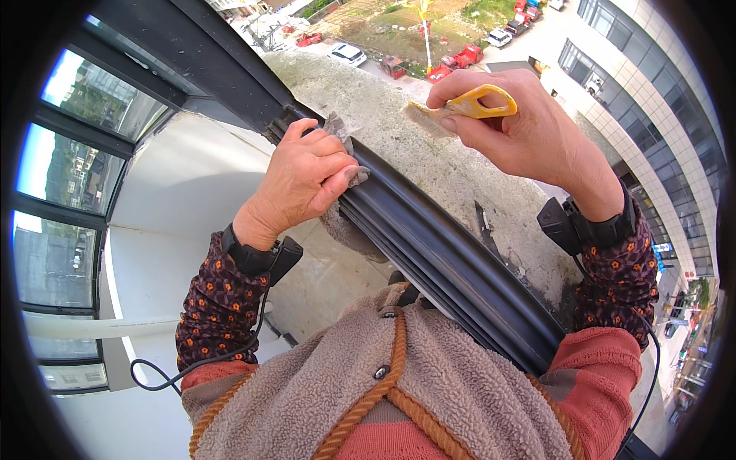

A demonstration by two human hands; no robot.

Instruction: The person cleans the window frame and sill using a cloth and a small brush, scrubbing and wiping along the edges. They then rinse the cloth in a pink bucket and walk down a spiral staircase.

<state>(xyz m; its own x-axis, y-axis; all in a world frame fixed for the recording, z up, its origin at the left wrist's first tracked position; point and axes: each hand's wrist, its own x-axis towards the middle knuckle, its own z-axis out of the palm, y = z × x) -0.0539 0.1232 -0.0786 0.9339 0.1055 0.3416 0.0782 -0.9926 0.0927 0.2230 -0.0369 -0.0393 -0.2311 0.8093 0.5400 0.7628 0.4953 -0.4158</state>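
Pale bristles and a yellow plastic handle make up the small brush (483,103) gripped in my right hand (529,129). That hand is raised over a rough, stained concrete ledge (368,80), and the brush appears apart from it. My left hand (310,175) rests on the black metal window rail (437,218), fingers curled around a dirty grey rag (359,175). Parts of the rag stick out past the thumb and above the knuckles; the rest is hidden under the hand. Grooved tracks run along the rail's inner side.
Black-framed window panes (57,259) stand at left above a white wall (167,172). A white pipe (86,329) crosses there. Beyond the ledge is a long drop to parked vehicles (348,53) and a tiled building (644,86). Cables (215,362) hang from my wrist straps.
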